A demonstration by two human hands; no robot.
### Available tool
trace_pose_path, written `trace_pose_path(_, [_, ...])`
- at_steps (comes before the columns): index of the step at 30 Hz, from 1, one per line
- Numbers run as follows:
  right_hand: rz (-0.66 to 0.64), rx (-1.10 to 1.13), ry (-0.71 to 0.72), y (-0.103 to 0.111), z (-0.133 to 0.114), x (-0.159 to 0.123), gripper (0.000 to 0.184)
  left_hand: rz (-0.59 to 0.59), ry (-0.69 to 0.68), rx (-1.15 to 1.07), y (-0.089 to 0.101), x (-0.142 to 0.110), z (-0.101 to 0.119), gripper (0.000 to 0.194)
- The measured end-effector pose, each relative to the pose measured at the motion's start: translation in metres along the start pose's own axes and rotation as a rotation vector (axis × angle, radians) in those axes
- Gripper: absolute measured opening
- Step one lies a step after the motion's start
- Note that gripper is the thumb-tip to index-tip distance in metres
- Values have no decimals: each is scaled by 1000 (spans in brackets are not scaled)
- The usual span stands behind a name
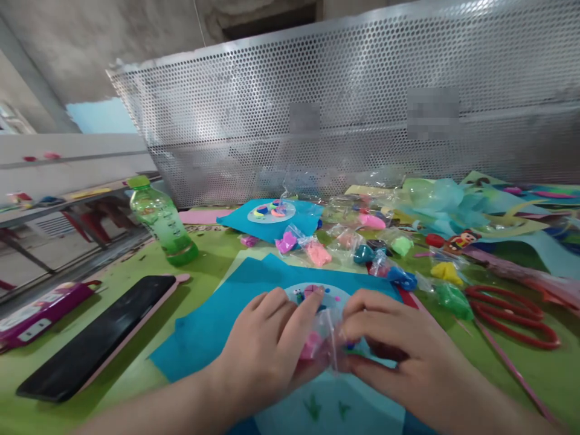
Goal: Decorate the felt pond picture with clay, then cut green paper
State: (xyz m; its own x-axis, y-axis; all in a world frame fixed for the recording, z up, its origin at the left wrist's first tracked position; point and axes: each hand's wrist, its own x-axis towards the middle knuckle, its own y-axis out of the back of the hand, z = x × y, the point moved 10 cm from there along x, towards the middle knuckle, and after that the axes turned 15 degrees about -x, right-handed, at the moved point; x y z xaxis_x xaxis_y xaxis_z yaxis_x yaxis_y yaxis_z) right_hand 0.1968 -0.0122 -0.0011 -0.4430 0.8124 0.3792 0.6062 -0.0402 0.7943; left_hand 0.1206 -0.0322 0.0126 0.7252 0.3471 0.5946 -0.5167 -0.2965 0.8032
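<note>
Right now, a small clear plastic zip bag [333, 344] with a smooth pink lump [310, 345] inside sits between two bare hands, above a pale round disc [371, 418] on a bright blue paper sheet [203, 308]. It likely weighs next to nothing: the film looks limp and slick, apt to crumple or slide, and the lump is probably soft enough to dent under a squeeze. The film on either side of the upright strip seems the best place for a light pinch, clear of the lump.

The left hand [267, 341] is curled around the lump end, one finger stretched forward over the disc. The right hand [399, 335] has its thumb and bent fingers drawn narrow at the bag's right edge, pinching it as far as the blur lets one judge. Both forearms slant inward from the lower corners, the left with its back uppermost, so the fingertips nearly meet at the strip.
</note>
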Motion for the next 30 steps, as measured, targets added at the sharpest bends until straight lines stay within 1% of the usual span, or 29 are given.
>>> trace_pose_path(2, [5, -18, 59, -2, -7, -3, 12, 25, -31, 18, 6, -1, 5, 49])
trace_pose_path(4, [12, -33, 100, -6, -12, -5, 12, 31, -60, 39, 9, -2, 10, 46])
trace_pose_path(7, [52, -38, 118, -6, -13, -9, 12, 48, -71, 36, 13, -3, 14, 41])
trace_pose_path(11, [76, -100, 141, -4, -16, -12, 14, 90, -43, 11, 15, -8, 13, 37])
trace_pose_path(14, [80, -168, 187, -2, -20, -12, 15, 153, -50, 14, 20, -10, 13, 34])
trace_pose_path(17, [83, -153, 195, 0, -21, -12, 14, 143, -74, -2, 21, -9, 13, 33])
trace_pose_path(20, [63, 13, 120, 1, -11, -9, 11, 122, -74, -31, 23, -7, 11, 34])
trace_pose_path(22, [39, 122, 9, 0, 1, -6, 10, 108, -50, -44, 25, -6, 7, 37])
trace_pose_path(25, [-10, 226, -164, -1, 21, -4, 8, 48, 22, -19, 23, -4, -3, 39])
trace_pose_path(28, [-73, 322, -232, -6, 28, -2, 8, 32, 115, 42, 24, -5, -16, 36])
trace_pose_path(30, [-91, 348, -262, -10, 29, -2, 8, 35, 141, 47, 25, -5, -20, 39])
